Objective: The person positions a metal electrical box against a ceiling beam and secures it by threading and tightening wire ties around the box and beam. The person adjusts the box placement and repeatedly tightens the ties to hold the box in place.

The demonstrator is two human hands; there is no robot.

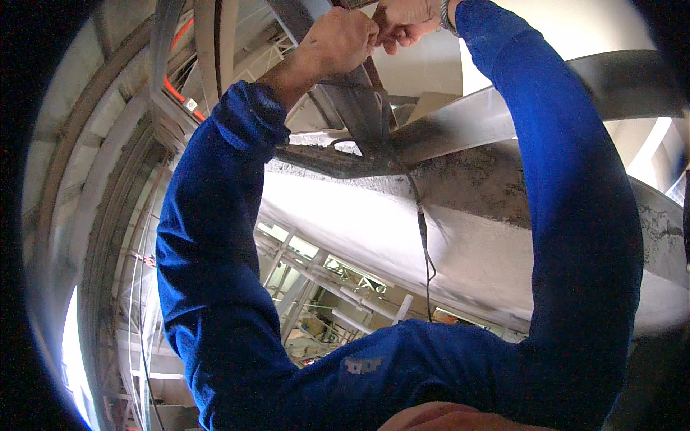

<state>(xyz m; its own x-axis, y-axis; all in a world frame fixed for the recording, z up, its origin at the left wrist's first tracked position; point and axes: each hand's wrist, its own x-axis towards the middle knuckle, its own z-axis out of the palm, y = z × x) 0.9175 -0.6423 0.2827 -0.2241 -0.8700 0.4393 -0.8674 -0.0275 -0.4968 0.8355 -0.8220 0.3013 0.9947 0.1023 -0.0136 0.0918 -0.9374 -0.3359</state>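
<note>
Both my arms, in blue sleeves, reach up to the top of the view, where the hands meet. My left hand (342, 40) is closed, its fingers curled in a pinch. Beside it and touching or nearly so, my right hand (407, 21) is closed too, with a band at its wrist. Whatever they hold between them is hidden. Just below the hands stands a dark metal upright (356, 108), joined to a curved grey metal beam (460, 129). A thin dark cable (422, 223) with a connector hangs from near that joint toward my chest.
A broad pale beam or ledge (374, 223) with a rough, stained face (478, 183) crosses the middle. Curved metal ribs (86, 108) line the left side, and an orange-red cable (172, 90) runs along the upper left frame. Scaffold-like pipes (352, 298) show far below.
</note>
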